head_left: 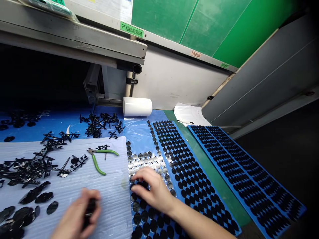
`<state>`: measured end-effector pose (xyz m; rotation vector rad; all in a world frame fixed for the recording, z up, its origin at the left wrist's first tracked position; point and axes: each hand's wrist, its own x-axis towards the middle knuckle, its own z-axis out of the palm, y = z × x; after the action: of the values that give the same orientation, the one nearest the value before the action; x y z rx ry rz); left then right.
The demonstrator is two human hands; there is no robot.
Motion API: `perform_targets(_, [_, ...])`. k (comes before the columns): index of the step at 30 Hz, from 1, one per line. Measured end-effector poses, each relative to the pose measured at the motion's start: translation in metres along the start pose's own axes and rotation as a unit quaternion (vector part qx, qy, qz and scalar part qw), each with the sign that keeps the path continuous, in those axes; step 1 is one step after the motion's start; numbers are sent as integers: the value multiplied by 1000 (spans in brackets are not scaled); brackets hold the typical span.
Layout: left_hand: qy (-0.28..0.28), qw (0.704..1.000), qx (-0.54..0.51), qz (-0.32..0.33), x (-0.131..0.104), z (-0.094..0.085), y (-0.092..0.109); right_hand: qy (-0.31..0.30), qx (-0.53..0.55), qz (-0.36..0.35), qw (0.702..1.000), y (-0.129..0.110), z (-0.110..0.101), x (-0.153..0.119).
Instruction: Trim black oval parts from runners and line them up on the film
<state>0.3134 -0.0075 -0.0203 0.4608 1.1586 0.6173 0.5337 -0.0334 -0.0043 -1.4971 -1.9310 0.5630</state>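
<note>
My left hand [81,212], blurred by motion, is over the pale ribbed sheet [112,199] with its fingers curled around a glossy black part [90,207]; the part's exact shape is hidden. My right hand [157,189] reaches low over a blue sheet set with rows of black discs [137,218]. Its thumb and index fingertips are apart near the sheet's left edge, with discs visible between and below them. No held piece shows in it. Green-handled side cutters [98,162] lie on the pale sheet, jaws apart. Loose black discs [18,215] are heaped left of my left hand.
Black plastic sprues [30,169] pile up at left, and more sprues [99,122] lie behind. A white roll [137,107] stands against the back wall. Another disc-covered blue sheet [244,172] is at right, near papers [190,114] with a pen. A metal shelf [74,39] overhangs the left.
</note>
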Motion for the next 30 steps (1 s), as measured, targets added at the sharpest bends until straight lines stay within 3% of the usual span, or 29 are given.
perform_targets(1, [-49, 998, -15, -24, 0, 18, -4, -19, 17, -11, 1000, -9, 4, -3])
perform_targets(3, [-90, 994, -41, -49, 0, 49, -13, -50, 44, -17, 998, -20, 7, -6])
perform_targets(6, [-110, 990, -53, -70, -1, 72, -20, -70, 64, -1, 995, -24, 3, -8])
perform_targets(14, [-121, 988, -64, -73, -2, 67, -18, -68, 89, 31, 993, -23, -3, -9])
perform_targets(23, [-122, 987, -108, 13, 10, 65, -32, -23, 89, 183, 979, -24, 10, -8])
perform_targets(30, [-57, 993, -83, 67, 8, 72, -39, -18, 221, 262, 939, -19, 25, -8])
